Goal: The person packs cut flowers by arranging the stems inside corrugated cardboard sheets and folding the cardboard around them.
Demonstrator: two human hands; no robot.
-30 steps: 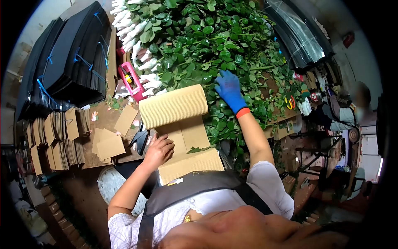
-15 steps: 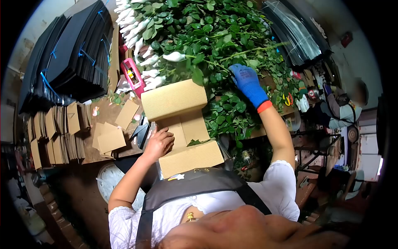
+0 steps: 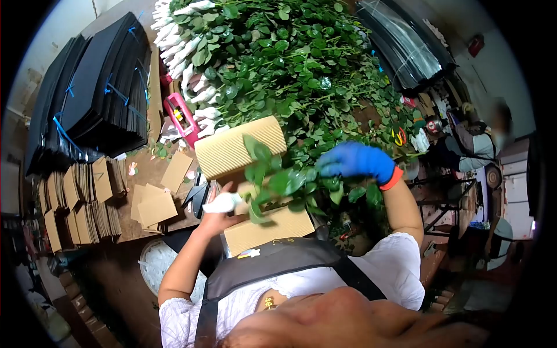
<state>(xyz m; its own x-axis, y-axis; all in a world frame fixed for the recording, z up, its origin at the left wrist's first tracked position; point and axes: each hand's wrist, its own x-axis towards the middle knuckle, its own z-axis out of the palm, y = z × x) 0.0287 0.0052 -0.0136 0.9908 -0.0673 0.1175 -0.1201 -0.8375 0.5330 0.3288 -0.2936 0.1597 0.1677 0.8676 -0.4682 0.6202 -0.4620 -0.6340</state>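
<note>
My right hand [image 3: 354,161], in a blue glove with an orange cuff, is closed on the stem of a leafy rose [image 3: 284,181]. Its white-wrapped head [image 3: 223,202] points left, over a corrugated cardboard wrapper [image 3: 241,146]. Beside the wrapper's left edge is my left hand [image 3: 216,221], bare, with its fingers apart; the rose head partly covers it. The wrapper lies in front of my apron, both ends rolled up and its middle mostly hidden by leaves.
More leafy stems [image 3: 290,75] with white-wrapped heads are heaped at the back. A pink tool [image 3: 182,119], cardboard pieces [image 3: 156,206] and black sheet stacks [image 3: 104,81] stand left. Yellow-handled scissors [image 3: 399,136] lie right. Another person [image 3: 478,145] is at far right.
My right hand has drawn one rose off the heap, down over the wrapper. Its head has come down in front of my left hand, which stays at the wrapper's left edge.
</note>
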